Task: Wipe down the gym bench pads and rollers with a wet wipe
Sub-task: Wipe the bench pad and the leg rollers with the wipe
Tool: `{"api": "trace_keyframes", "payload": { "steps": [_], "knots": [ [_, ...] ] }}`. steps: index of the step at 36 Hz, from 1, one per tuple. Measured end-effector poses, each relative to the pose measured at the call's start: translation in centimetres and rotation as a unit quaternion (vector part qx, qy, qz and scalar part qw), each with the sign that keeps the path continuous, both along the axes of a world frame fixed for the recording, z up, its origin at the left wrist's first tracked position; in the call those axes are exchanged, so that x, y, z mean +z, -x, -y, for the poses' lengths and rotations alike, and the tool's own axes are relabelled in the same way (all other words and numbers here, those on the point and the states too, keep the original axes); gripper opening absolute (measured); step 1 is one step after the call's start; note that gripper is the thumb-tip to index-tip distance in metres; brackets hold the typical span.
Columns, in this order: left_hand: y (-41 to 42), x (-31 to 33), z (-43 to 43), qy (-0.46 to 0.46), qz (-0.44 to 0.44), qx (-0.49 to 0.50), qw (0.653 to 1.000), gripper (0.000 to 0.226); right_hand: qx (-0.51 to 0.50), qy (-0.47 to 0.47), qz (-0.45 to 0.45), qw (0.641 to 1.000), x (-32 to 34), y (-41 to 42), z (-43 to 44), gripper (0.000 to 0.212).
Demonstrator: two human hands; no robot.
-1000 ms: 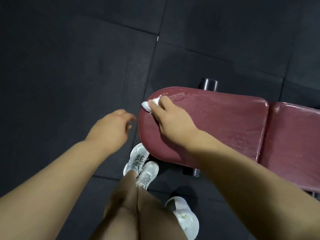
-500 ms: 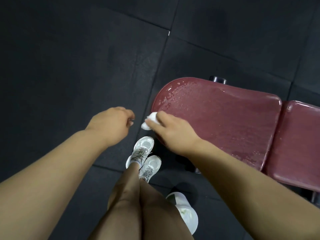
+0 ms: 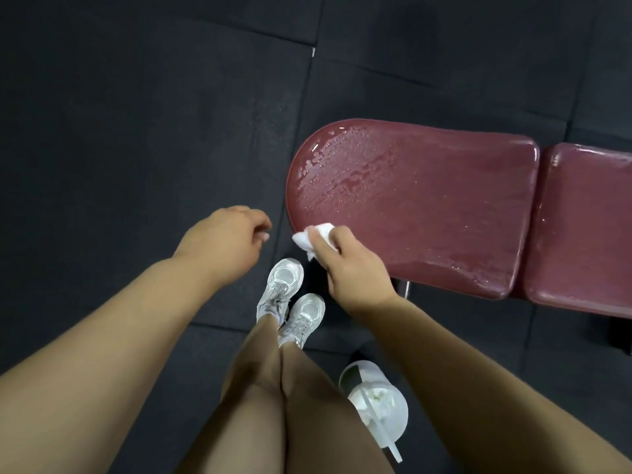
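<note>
A maroon seat pad point(image 3: 420, 200) with a rounded left end fills the right half of the view, wet and streaked with droplets. A second maroon pad point(image 3: 588, 227) adjoins it on the right. My right hand point(image 3: 352, 268) grips a crumpled white wet wipe point(image 3: 313, 239) against the pad's near-left edge. My left hand point(image 3: 222, 241) hovers over the floor to the left of the pad, fingers loosely curled, holding nothing. No rollers are visible.
Dark rubber floor tiles point(image 3: 136, 131) surround the bench. My legs and white sneakers point(image 3: 290, 302) stand just below the pad's rounded end. An open white wipe canister point(image 3: 376, 401) stands on the floor by my right leg.
My right hand has slid the wipe from the pad's rounded far-left end down round the rim to its near edge. My view has shifted, hiding the black tube behind the pad.
</note>
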State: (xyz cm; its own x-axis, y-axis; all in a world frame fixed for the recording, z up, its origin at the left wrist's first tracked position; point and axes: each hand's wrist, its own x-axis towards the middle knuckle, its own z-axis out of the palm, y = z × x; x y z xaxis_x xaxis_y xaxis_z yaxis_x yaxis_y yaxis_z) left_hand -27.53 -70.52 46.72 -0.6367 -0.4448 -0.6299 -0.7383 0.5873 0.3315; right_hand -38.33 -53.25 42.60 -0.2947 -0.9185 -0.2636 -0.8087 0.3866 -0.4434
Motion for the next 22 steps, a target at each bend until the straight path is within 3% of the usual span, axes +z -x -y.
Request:
{"api": "trace_keyframes", "payload": {
  "steps": [2,5,8,10,17,22],
  "knots": [
    [0.0,0.0,-0.2,-0.001,0.003,-0.005,1.000,0.023,-0.022,0.007,0.017,1.000,0.4,1.3,-1.4,0.052],
    [0.1,-0.2,-0.7,-0.007,0.001,-0.007,1.000,0.022,-0.134,0.031,-0.035,0.990,-0.2,3.8,-3.9,0.053],
    [0.4,-0.4,-1.4,-0.014,-0.012,-0.003,1.000,0.021,-0.326,0.014,-0.014,0.945,0.0,4.1,-5.3,0.054],
    [0.6,-0.5,-1.8,-0.017,-0.020,0.000,1.000,0.020,-0.371,0.002,-0.006,0.928,0.3,2.7,-5.6,0.054],
    [0.3,-0.9,-1.8,-0.023,-0.012,-0.001,1.000,0.019,-0.191,-0.032,0.040,0.980,1.1,0.0,-6.3,0.051],
    [-0.8,-1.0,-0.6,-0.029,0.011,0.014,0.999,0.022,-0.169,-0.027,0.035,0.985,2.5,1.9,-4.3,0.037]
  ]
}}
